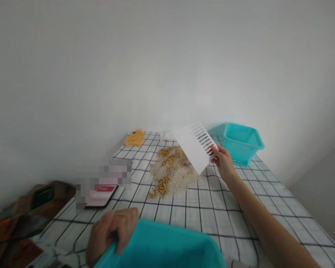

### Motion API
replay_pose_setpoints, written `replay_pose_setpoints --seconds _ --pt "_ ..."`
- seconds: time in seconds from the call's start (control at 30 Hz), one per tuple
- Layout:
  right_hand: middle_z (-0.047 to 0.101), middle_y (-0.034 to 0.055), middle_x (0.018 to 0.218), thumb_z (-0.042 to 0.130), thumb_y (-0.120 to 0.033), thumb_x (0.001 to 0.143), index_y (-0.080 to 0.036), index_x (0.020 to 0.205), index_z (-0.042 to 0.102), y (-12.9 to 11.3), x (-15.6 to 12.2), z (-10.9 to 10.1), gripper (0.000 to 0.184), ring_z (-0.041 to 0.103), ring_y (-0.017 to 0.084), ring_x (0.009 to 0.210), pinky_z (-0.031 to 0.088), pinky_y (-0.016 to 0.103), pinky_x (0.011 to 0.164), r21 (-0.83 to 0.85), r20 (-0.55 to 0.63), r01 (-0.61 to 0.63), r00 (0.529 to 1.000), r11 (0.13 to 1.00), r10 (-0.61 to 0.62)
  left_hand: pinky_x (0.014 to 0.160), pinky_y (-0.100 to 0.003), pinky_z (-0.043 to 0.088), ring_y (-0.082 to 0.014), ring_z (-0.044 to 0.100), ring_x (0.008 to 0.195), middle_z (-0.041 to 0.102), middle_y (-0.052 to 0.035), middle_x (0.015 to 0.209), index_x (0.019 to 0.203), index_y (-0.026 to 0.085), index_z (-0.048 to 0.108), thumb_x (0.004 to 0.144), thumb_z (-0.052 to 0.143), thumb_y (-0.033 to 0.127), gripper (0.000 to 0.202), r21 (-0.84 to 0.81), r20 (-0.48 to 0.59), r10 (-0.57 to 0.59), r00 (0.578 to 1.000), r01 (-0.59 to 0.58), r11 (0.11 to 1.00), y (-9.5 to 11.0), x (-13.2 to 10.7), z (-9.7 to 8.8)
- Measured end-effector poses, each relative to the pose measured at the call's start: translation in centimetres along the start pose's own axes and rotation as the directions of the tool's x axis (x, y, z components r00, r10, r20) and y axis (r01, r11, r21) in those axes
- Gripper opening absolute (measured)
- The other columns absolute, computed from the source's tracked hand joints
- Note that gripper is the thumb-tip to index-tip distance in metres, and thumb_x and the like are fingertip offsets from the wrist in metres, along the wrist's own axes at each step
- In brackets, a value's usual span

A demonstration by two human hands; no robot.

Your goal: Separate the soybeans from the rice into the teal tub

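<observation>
My right hand [223,160] is closed on the slotted end of a white plastic scraper board [194,146], held tilted above the right side of a heap of white rice mixed with yellow soybeans [170,171] on a checked tablecloth [212,208]. At the near edge, the fingers of my left hand [111,230] curl over the rim of a turquoise plastic basin [167,245].
A second turquoise basket [241,142] stands at the far right of the table. A yellow cloth [134,138] lies at the far left by the wall. A phone [102,194] rests near the left edge, beside a dark patterned fabric [22,212].
</observation>
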State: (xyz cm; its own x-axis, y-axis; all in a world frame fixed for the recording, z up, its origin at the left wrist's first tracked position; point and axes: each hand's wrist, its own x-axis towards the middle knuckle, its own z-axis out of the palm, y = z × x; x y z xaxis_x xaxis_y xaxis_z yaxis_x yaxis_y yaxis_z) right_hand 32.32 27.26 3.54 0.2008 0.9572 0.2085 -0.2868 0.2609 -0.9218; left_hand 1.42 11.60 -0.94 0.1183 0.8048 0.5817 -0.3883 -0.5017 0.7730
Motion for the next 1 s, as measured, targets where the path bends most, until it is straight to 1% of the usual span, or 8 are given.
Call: replay_pose_setpoints --seconds 0.1,0.2,0.37,0.43,0.53,0.7,0.87,1.0 --pt "0.065 -0.0010 0.068 0.077 -0.043 0.065 -0.021 0.073 0.068 0.7 0.2 -0.5 0.025 0.054 0.013 0.060 0.040 0.023 0.052 0.043 -0.081 -0.051 0.995 0.998 0.055 0.053 -0.033 0.034 -0.0145 0.035 0.042 0.041 0.0002 0.040 0.047 0.020 0.051 0.108 0.018 0.032 0.070 0.006 0.014 -0.072 0.997 0.072 0.997 0.4 0.1 -0.1" --pt "0.067 -0.0004 0.069 0.074 -0.041 0.065 -0.021 0.071 0.067 1.3 0.4 -0.9 0.022 0.056 0.015 0.061 0.042 0.024 0.053 0.064 -0.127 -0.066 0.989 0.996 0.074 0.055 -0.033 0.035 -0.0145 0.037 0.043 0.044 -0.0004 0.041 0.047 0.020 0.054 0.108 0.021 0.036 0.071 0.003 0.039 -0.123 0.992 0.123 0.992 0.5 0.2 -0.3" --pt "0.069 0.0004 0.072 0.071 -0.038 0.068 -0.020 0.073 0.067 1.5 0.9 -1.3 0.019 0.057 0.014 0.061 0.043 0.024 0.053 0.070 -0.193 -0.046 0.979 0.996 0.059 0.054 -0.033 0.035 -0.0141 0.036 0.042 0.042 0.0000 0.040 0.047 0.020 0.053 0.108 0.018 0.033 0.071 -0.008 0.029 -0.075 0.997 0.075 0.997 0.4 0.3 -0.2" --pt "0.070 0.0006 0.074 0.069 -0.038 0.069 -0.020 0.076 0.067 1.6 1.1 -1.6 0.020 0.059 0.014 0.063 0.045 0.024 0.054 0.051 -0.225 -0.041 0.973 0.998 0.051 0.053 -0.033 0.036 -0.0142 0.037 0.042 0.042 -0.0001 0.040 0.048 0.020 0.053 0.108 0.018 0.034 0.071 0.007 0.061 -0.083 0.995 0.083 0.997 0.6 0.5 -0.3" --pt "0.070 0.0001 0.076 0.067 -0.041 0.071 -0.020 0.080 0.067 1.8 1.2 -1.9 0.022 0.061 0.015 0.066 0.047 0.025 0.055 -0.024 -0.250 -0.034 0.968 0.999 0.027 0.055 -0.033 0.039 -0.0145 0.041 0.043 0.045 -0.0008 0.041 0.049 0.020 0.054 0.108 0.020 0.036 0.070 0.040 0.127 -0.111 0.986 0.107 0.993 0.9 0.7 -0.6" --pt "0.067 -0.0009 0.072 0.066 -0.048 0.074 -0.022 0.081 0.064 2.2 1.4 -2.4 0.027 0.059 0.016 0.064 0.046 0.026 0.055 -0.144 -0.245 0.004 0.969 0.990 -0.040 0.055 -0.032 0.040 -0.0149 0.043 0.045 0.048 -0.0019 0.041 0.051 0.019 0.059 0.108 0.022 0.038 0.071 0.047 0.160 -0.117 0.980 0.111 0.993 1.0 0.9 -1.1" --pt "0.067 0.0009 0.073 0.064 -0.057 0.077 -0.022 0.082 0.063 2.3 2.4 -3.7 0.035 0.057 0.017 0.063 0.044 0.027 0.054 -0.308 -0.267 0.093 0.947 0.947 -0.180 0.054 -0.034 0.039 -0.0153 0.043 0.043 0.049 -0.0026 0.040 0.049 0.020 0.061 0.108 0.024 0.040 0.072 0.045 0.127 -0.132 0.983 0.128 0.991 1.0 0.9 -1.1" --pt "0.068 0.0026 0.073 0.065 -0.058 0.078 -0.022 0.085 0.064 2.6 2.9 -4.5 0.036 0.060 0.020 0.068 0.046 0.028 0.055 -0.373 -0.228 0.118 0.950 0.920 -0.215 0.054 -0.034 0.039 -0.0150 0.042 0.042 0.049 -0.0027 0.039 0.047 0.020 0.061 0.107 0.026 0.042 0.074 0.041 0.124 -0.148 0.981 0.144 0.989 1.0 0.8 -0.9"
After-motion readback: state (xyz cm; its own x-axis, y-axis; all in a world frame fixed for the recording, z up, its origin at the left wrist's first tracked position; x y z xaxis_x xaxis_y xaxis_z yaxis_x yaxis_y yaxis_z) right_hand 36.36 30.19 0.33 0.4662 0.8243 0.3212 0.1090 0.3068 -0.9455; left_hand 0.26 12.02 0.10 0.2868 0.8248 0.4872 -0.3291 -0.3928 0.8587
